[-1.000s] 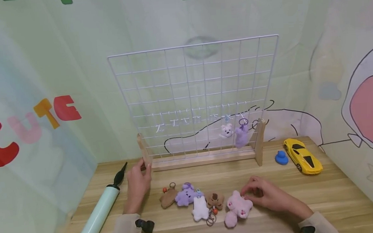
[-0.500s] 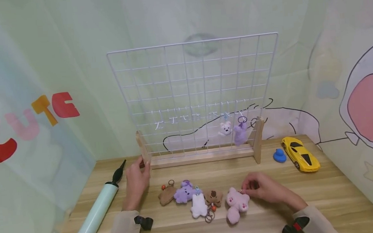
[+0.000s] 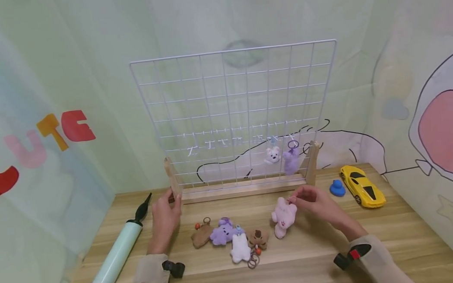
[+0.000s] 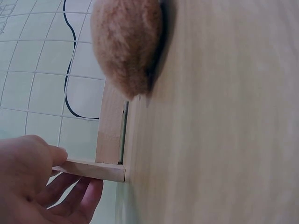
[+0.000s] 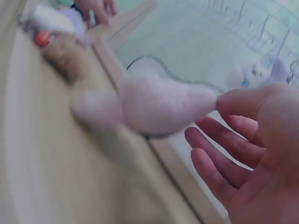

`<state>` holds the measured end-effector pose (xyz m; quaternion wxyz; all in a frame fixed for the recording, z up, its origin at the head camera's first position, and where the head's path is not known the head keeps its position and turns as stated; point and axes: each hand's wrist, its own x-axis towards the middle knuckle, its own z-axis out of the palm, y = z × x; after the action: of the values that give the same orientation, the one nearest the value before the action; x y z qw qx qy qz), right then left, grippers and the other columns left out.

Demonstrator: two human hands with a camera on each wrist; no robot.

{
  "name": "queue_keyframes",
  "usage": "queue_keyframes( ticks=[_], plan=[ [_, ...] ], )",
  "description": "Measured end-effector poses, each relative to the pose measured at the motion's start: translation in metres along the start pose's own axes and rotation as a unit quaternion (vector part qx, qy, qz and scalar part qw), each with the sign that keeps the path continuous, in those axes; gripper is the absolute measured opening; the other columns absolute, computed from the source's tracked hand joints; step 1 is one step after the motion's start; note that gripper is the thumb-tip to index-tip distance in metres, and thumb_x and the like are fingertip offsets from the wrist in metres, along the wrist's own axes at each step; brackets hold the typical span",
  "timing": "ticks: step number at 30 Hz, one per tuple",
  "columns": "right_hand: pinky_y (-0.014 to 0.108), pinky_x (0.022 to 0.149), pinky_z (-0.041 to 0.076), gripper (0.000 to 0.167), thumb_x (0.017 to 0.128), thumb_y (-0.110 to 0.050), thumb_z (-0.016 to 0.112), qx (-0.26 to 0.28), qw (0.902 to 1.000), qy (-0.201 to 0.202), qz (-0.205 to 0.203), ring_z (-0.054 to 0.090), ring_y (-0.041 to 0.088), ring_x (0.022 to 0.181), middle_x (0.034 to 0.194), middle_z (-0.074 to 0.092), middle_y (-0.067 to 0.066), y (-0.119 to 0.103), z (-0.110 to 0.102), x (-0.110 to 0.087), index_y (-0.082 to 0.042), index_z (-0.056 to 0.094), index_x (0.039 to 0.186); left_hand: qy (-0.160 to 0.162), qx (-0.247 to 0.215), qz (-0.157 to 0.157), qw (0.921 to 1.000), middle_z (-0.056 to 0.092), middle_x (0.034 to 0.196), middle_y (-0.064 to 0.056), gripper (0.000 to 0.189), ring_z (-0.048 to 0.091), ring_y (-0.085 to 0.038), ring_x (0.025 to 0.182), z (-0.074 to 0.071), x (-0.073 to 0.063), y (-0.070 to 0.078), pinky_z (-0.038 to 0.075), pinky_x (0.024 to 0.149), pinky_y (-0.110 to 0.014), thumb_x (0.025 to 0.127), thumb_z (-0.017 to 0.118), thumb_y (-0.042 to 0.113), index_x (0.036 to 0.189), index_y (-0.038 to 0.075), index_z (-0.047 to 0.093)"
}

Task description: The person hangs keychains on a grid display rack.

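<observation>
My right hand (image 3: pixel 315 202) pinches a pink plush keychain (image 3: pixel 284 216) near its top, between thumb and forefinger. The plush (image 5: pixel 156 105) hangs tilted and blurred in the right wrist view. My left hand (image 3: pixel 165 214) grips the left wooden upright (image 4: pixel 96 170) of the rack's stand, thumb on one side and fingers on the other. The white wire grid (image 3: pixel 235 93) rises from that stand, with a row of white hooks. On two of the right hooks hang a white bear keychain (image 3: pixel 272 155) and a purple plush keychain (image 3: pixel 291 161).
On the wooden table lie a brown plush keychain (image 3: pixel 202 236), a purple one (image 3: pixel 222 233), a white one (image 3: pixel 240 248) and a brown bear-like one (image 3: pixel 258 239). A mint hand pump (image 3: pixel 118 253) lies left; a blue rubber duck (image 3: pixel 337 188) and yellow toy car (image 3: pixel 363 187) are right.
My right hand has lifted the pink plush keychain off the table and moved it away from me, closer to the rack. The left hand keeps its place on the upright.
</observation>
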<state>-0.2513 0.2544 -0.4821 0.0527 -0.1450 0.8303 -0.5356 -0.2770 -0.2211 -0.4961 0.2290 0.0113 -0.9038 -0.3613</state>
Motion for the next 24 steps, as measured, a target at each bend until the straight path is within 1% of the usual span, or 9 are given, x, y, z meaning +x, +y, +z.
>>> queue_keyframes(
  ticks=[2, 5, 13, 16, 19, 24],
  plan=[
    [0.023, 0.095, 0.059, 0.023, 0.105, -0.027, 0.074, 0.014, 0.9998, 0.013, -0.006, 0.075, 0.017, 0.105, 0.118, 0.078, 0.01, -0.009, 0.002, 0.005, -0.008, 0.07, 0.117, 0.001, 0.0, 0.0, 1.0, 0.078, 0.118, -0.028, 0.025, 0.077, -0.044, 0.11, 0.0, 0.0, 0.0, 0.06, 0.097, -0.062, 0.108, 0.066, 0.011, 0.129, -0.003, 0.07],
    [0.023, 0.095, 0.06, 0.022, 0.104, -0.027, 0.074, 0.02, 0.999, 0.029, -0.028, 0.076, 0.016, 0.105, 0.117, 0.079, 0.01, -0.023, 0.007, 0.012, -0.008, 0.071, 0.116, 0.003, -0.001, 0.001, 1.0, 0.078, 0.118, -0.028, 0.025, 0.077, -0.045, 0.109, 0.0, 0.001, -0.001, 0.06, 0.098, -0.062, 0.107, 0.067, 0.011, 0.128, -0.003, 0.07],
    [0.023, 0.089, 0.061, 0.013, 0.104, -0.021, 0.075, 0.009, 0.9919, 0.067, -0.108, 0.077, 0.015, 0.098, 0.11, 0.083, 0.007, -0.062, 0.021, 0.023, -0.01, 0.073, 0.111, 0.005, -0.001, 0.009, 0.9999, 0.079, 0.116, -0.028, 0.023, 0.078, -0.044, 0.107, 0.002, 0.003, -0.003, 0.06, 0.097, -0.062, 0.107, 0.068, 0.01, 0.125, -0.003, 0.071],
    [0.022, 0.087, 0.061, 0.012, 0.105, -0.021, 0.074, 0.014, 0.9884, 0.089, -0.123, 0.076, 0.016, 0.096, 0.11, 0.084, 0.006, -0.076, 0.024, 0.028, -0.011, 0.073, 0.113, 0.007, -0.001, 0.01, 0.9999, 0.079, 0.116, -0.029, 0.024, 0.077, -0.044, 0.108, 0.001, 0.002, -0.003, 0.06, 0.097, -0.062, 0.107, 0.067, 0.01, 0.126, -0.003, 0.071],
    [0.022, 0.085, 0.061, 0.015, 0.105, -0.02, 0.073, 0.029, 0.9843, 0.108, -0.137, 0.074, 0.019, 0.094, 0.11, 0.083, 0.01, -0.088, 0.026, 0.031, -0.01, 0.073, 0.115, 0.007, -0.002, 0.008, 0.9999, 0.079, 0.116, -0.029, 0.023, 0.077, -0.044, 0.108, 0.001, 0.002, -0.002, 0.061, 0.096, -0.062, 0.107, 0.067, 0.01, 0.126, -0.003, 0.071],
    [0.022, 0.085, 0.061, 0.019, 0.105, -0.023, 0.075, 0.051, 0.9777, 0.143, -0.145, 0.074, 0.018, 0.094, 0.108, 0.082, 0.014, -0.1, 0.03, 0.035, -0.01, 0.074, 0.118, 0.009, -0.002, 0.006, 0.9999, 0.079, 0.116, -0.028, 0.023, 0.078, -0.044, 0.107, 0.003, 0.001, -0.002, 0.062, 0.095, -0.062, 0.106, 0.068, 0.01, 0.125, -0.004, 0.071]
  ],
)
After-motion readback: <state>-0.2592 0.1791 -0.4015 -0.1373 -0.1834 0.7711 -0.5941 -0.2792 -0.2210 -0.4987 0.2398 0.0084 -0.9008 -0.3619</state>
